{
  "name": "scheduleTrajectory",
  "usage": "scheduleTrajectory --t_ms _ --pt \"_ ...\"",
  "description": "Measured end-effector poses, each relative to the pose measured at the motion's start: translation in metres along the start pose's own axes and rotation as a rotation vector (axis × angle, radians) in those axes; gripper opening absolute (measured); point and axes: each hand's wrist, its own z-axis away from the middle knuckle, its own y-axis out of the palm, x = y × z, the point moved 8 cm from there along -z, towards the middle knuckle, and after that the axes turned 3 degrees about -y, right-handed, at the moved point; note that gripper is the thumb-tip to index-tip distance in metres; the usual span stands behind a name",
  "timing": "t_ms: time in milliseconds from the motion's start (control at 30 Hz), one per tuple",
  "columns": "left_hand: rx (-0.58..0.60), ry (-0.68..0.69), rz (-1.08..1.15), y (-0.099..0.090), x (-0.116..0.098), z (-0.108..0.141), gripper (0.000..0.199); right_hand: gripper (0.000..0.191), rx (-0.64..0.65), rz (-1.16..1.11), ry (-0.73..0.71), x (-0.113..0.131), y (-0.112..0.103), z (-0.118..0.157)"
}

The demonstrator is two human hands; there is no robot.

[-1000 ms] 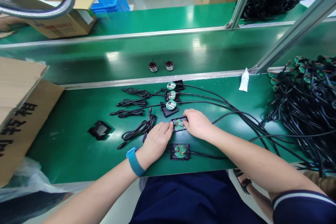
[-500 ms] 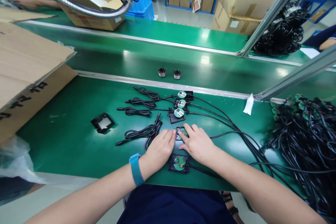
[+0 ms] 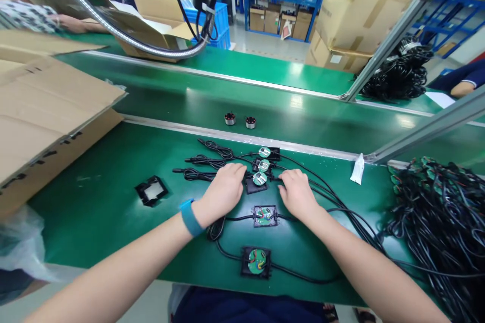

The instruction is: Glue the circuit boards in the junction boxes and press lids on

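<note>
Where left hand (image 3: 226, 190) and right hand (image 3: 297, 193) flank it (grips unclear), round green board (image 3: 259, 178), black tray (image 3: 257, 189) beneath

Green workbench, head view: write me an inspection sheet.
Surface: glossy green bench top, white specks near its far edge.
Job's things: two near black rectangular plastic housings holding green circuit boards; three farther housings, also black, with round green-and-white boards on top.
Clutter: black angular plastic piece, small white tube.
Hands: left hand and right hand flank the nearest of those three; contact unclear.
Cables: black cables run from the housings; black cable heap at right.
Surroundings: large brown cardboard box, blue plastic crates.
</note>
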Motion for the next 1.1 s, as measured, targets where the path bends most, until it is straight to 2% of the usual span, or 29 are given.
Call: scheduleTrajectory --t_ms 133,233,333,433,533,667,800,900,967,1100 --pt "0.170 -0.035 0.056 0.024 0.017 -0.019 0.045 0.021 0.078 -0.023 0.004 -0.011 0.019 -0.022" --pt "0.187 -0.047 0.128 0.029 0.020 -0.020 0.045 0.022 0.086 -0.068 -0.043 -0.006 0.025 -0.024" --pt "0.184 -0.085 0.255 0.027 0.023 -0.022 0.038 0.028 0.032 -0.176 -0.082 -0.001 0.022 -0.019" --pt "0.128 -0.128 0.405 0.017 0.027 -0.022 0.025 0.030 -0.063 -0.302 -0.112 0.001 0.014 -0.014" --pt "0.082 -0.076 0.444 0.004 0.023 -0.020 0.011 0.023 -0.109 -0.450 -0.126 0.003 0.005 -0.012" --pt "0.103 -0.011 0.440 -0.003 0.016 -0.012 0.017 0.020 0.003 -0.702 -0.005 -0.001 0.008 -0.013" --pt "0.182 -0.006 0.351 0.000 0.008 -0.005 0.023 0.023 0.170 -0.872 0.180 -0.006 0.018 -0.010" --pt "0.235 -0.011 0.203 0.006 0.000 -0.006 0.030 0.017 0.252 -0.863 0.285 -0.006 0.021 -0.005" --pt "0.265 -0.048 0.103 0.010 -0.002 -0.009 0.033 0.009 0.262 -0.778 0.256 -0.001 0.018 -0.004" --pt "0.295 -0.158 0.010 0.016 0.000 -0.015 0.026 0.013 0.203 -0.581 0.140 0.008 0.009 -0.006"
